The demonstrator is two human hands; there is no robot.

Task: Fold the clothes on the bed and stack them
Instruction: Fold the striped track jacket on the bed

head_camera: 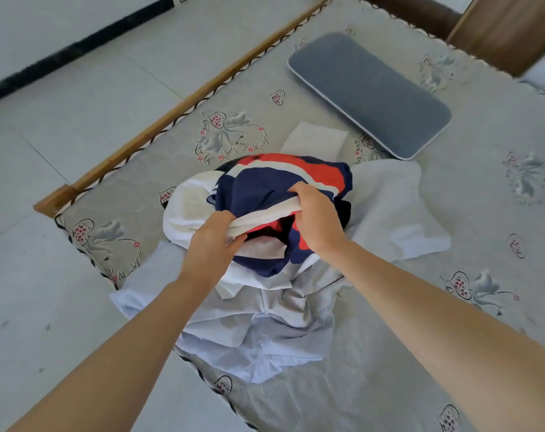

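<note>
Hands, left hand (209,244) and right hand (316,217), each grip the white band of the navy-red garment (274,185) near the bed (374,385) corner; better lift it clear, then shake flat.

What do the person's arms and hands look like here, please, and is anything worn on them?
Both arms are bare from the bottom edge of the picture to the fingers: no sleeves, gloves, watch, rings or bracelets show on the left hand or the right hand. No markings show on either forearm. The upper arms lie out of view, so sleeves higher up cannot be ruled out.
</note>
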